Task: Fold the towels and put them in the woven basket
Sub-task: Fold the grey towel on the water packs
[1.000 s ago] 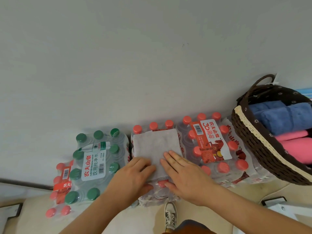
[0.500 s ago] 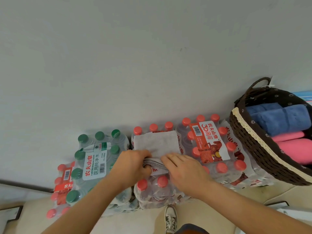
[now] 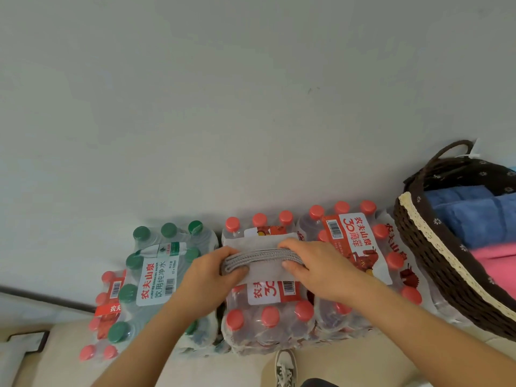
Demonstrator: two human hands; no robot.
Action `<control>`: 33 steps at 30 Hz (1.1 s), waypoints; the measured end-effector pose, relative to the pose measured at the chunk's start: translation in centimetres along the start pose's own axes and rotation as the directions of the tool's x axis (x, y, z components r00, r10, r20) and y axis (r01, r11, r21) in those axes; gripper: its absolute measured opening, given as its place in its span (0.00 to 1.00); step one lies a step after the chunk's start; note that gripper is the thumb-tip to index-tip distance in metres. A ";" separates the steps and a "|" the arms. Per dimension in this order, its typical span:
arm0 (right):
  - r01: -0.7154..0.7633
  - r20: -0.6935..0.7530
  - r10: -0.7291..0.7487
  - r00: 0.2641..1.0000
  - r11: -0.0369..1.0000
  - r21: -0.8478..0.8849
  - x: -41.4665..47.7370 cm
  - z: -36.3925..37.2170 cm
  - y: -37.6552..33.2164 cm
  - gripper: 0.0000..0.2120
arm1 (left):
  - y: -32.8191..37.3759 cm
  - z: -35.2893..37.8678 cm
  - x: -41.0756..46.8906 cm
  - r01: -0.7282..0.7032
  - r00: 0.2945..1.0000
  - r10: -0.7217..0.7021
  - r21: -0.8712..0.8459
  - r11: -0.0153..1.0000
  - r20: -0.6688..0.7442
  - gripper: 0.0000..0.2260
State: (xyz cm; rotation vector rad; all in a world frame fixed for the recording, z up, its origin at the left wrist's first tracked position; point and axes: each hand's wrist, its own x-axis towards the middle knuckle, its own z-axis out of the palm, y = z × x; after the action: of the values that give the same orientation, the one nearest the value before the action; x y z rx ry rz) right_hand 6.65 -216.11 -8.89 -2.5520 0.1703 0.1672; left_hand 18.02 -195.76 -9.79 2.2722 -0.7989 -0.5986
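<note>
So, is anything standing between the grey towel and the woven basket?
Nothing visible does. The left hand and the right hand grip the grey towel on the red-capped bottle packs; only those low caps lie between it and the woven basket.

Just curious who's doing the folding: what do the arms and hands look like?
Two human hands, the left hand and right hand, with no gloves, rings or watch showing. The left forearm and right forearm are bare, with no sleeves in view.
</note>
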 end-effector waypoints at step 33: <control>-0.124 0.254 0.140 0.957 0.989 -0.078 4.0 -1.7 -0.2 0.18 | -0.8 -1.5 4.4 -0.108 0.986 0.079 0.204 0.973 0.148 0.20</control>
State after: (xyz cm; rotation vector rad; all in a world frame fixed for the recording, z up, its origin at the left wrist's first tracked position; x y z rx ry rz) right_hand 10.77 -217.19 -8.01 -2.5502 0.2376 0.5631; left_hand 22.37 -197.63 -10.19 2.3869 -1.0776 -0.6604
